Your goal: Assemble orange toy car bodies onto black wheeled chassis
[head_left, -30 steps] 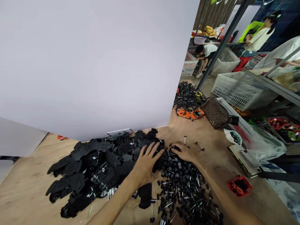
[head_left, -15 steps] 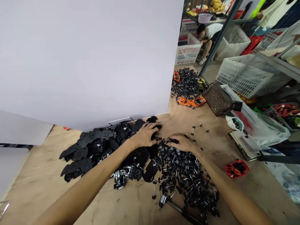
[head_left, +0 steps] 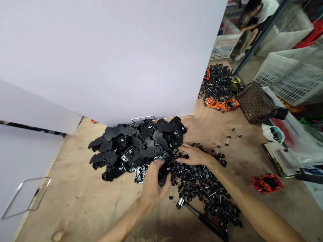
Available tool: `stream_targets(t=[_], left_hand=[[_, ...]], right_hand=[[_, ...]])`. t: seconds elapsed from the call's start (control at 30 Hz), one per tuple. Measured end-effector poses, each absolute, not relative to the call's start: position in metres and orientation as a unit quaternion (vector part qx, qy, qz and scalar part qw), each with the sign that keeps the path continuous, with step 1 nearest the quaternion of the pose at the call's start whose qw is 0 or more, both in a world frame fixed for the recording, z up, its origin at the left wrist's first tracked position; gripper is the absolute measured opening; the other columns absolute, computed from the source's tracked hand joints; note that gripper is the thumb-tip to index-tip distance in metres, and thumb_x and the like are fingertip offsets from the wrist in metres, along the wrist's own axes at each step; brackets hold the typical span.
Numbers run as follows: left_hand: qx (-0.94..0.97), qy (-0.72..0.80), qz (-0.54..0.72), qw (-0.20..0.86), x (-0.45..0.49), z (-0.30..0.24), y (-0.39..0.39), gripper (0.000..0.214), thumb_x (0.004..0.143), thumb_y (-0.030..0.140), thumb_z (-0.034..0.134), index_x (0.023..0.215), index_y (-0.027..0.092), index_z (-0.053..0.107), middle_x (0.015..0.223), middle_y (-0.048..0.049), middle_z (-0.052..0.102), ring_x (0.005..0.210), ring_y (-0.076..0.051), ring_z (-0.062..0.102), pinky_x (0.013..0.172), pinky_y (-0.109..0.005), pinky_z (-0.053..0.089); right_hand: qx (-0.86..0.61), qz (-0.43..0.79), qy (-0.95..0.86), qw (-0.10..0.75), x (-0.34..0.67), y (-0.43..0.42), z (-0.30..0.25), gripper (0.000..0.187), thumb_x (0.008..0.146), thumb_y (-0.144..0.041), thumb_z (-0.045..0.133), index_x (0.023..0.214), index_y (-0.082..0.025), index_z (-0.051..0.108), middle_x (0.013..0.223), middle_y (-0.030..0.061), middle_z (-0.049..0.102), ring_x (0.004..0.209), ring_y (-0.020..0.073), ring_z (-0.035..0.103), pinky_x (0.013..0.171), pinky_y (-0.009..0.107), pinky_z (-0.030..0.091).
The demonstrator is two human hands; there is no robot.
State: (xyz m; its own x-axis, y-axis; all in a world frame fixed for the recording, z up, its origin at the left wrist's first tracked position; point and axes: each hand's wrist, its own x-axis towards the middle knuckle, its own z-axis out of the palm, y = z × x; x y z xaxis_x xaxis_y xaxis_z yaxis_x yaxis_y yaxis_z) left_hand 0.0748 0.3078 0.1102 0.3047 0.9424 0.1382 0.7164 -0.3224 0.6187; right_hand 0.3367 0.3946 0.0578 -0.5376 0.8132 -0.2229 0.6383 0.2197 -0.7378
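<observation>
1. Far left, a metal loop (head_left: 37, 179) stands out from a pale panel; what it serves is unclear.

2. The pile of black car bases (head_left: 151, 152) lies on the wooden table (head_left: 83, 198) against the foot of the white board (head_left: 113, 60), which probably keeps the pieces from sliding away. They overlap loosely, some showing a silvery side, so they look heaped for quick picking rather than sorted.

3. The left hand (head_left: 155, 181) is at the pile's near right edge, thumb and fingers curved and parted, with a dark part between them. Motion blur hides whether that part is gripped.

4. The hammer (head_left: 194, 211) lies slantwise against the near side of the wheel heap, its head towards the left hand, perhaps for easy reach.

5. The right hand (head_left: 191, 156) rests palm down at the top of the heap of wheeled axles (head_left: 202, 181), fingers partly spread, a small wheel by the thumb and forefinger; I cannot tell if it is held. Heap and pile adjoin, seemingly so each hand has its own supply.

6. Farther right, two orange car bodies (head_left: 212, 103) lie beside a second axle heap (head_left: 217, 82), and a red car body (head_left: 267, 183) sits nearer, apart from the black pieces.
</observation>
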Motion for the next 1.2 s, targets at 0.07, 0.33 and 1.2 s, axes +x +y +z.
stream_targets(t=[0.07,0.33,1.2], left_hand=[[0.790,0.533,0.211,0.218,0.071,0.088,0.246,0.074,0.089,0.038,0.070,0.153,0.021,0.037,0.146,-0.0211,0.055,0.136,-0.037,0.057,0.110,-0.054,0.053],[0.764,0.567,0.196,0.237,0.093,0.014,0.173,0.102,0.085,0.047,0.077,0.167,0.033,0.018,0.174,-0.0182,0.021,0.157,-0.046,0.029,0.121,-0.075,0.034],[0.508,0.776,0.233,0.294,0.155,0.045,0.151,0.033,0.098,0.050,0.054,0.115,0.022,0.060,0.108,-0.0117,0.062,0.101,-0.033,0.066,0.085,-0.052,0.059]], right_hand=[[-0.449,0.415,-0.786,0.095,0.324,0.392,0.058,0.053,0.087,-0.049,0.076,0.131,-0.021,0.067,0.123,0.0130,0.070,0.116,0.0335,0.067,0.103,0.045,0.053],[-0.459,0.370,-0.792,0.161,0.373,0.389,0.093,0.045,0.091,-0.065,0.068,0.124,-0.035,0.075,0.133,0.0026,0.071,0.125,0.0275,0.065,0.113,0.046,0.047],[-0.566,0.372,-0.663,0.319,0.370,0.311,0.035,0.051,0.105,-0.051,0.050,0.149,-0.026,0.053,0.149,0.0098,0.060,0.137,0.0258,0.055,0.121,0.044,0.041]])
